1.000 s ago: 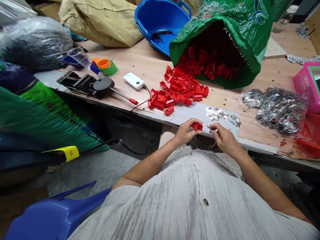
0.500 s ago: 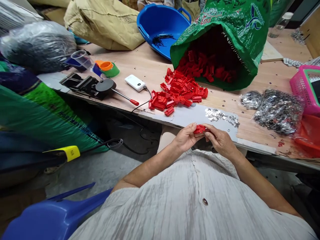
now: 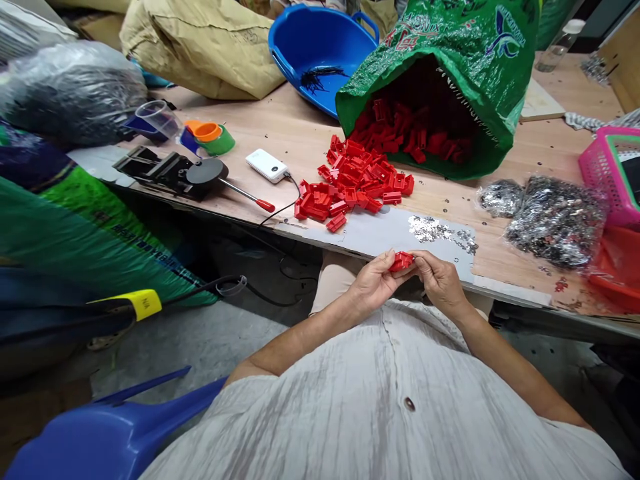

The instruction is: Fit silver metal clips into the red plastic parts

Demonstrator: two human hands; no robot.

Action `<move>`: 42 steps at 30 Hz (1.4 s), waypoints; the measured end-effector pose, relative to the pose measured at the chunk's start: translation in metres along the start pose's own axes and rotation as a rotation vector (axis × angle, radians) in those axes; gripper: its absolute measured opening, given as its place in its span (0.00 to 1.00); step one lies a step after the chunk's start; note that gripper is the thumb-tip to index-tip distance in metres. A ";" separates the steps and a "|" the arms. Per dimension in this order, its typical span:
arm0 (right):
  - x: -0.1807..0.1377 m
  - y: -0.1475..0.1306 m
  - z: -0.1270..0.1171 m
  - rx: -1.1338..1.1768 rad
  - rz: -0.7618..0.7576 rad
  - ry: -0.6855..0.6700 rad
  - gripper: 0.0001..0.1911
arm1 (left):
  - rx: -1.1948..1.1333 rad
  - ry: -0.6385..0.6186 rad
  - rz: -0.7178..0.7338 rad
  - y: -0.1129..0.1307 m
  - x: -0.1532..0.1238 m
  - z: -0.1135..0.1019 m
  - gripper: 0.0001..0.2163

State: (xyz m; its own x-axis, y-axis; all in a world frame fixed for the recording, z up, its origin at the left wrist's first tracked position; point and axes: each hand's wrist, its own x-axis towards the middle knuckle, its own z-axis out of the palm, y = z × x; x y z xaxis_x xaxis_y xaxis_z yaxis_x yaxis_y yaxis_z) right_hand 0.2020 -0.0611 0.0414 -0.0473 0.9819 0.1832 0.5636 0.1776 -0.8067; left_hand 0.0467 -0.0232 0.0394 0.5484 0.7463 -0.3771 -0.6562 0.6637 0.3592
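My left hand [image 3: 373, 283] and my right hand [image 3: 440, 281] meet just below the table's front edge, both pinching one small red plastic clip [image 3: 401, 261] between their fingertips. Any metal piece in my right fingers is hidden. A heap of the same red clips [image 3: 357, 185] lies on the wooden table [image 3: 295, 137], spilling from a green woven sack [image 3: 450, 60] lying on its side. A scatter of small shiny metal pieces [image 3: 435, 230] sits on a grey sheet right above my hands.
A blue tub [image 3: 320, 47] stands at the back. A black hand press with a red-tipped lever [image 3: 190, 175], a white power bank [image 3: 267, 165] and cups [image 3: 210, 133] lie left. Bags of metal parts [image 3: 555, 220] and a pink basket [image 3: 613, 173] sit right. A blue chair [image 3: 110, 433] stands lower left.
My right hand, first apart from the clip and holding a thin metal piece, has closed in on the red clip. Both hands now grip it together, slightly lower.
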 end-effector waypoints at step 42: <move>0.029 0.059 -0.019 -0.433 0.072 0.096 0.07 | 0.461 0.307 -0.195 -0.017 0.015 -0.063 0.11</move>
State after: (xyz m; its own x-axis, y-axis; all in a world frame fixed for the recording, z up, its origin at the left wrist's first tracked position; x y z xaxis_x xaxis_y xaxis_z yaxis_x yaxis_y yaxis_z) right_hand 0.2491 -0.0238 0.0096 0.0700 0.9766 0.2035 0.8566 0.0457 -0.5139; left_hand 0.0332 -0.0269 -0.0264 0.4161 0.6048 -0.6790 -0.2269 0.7922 0.5666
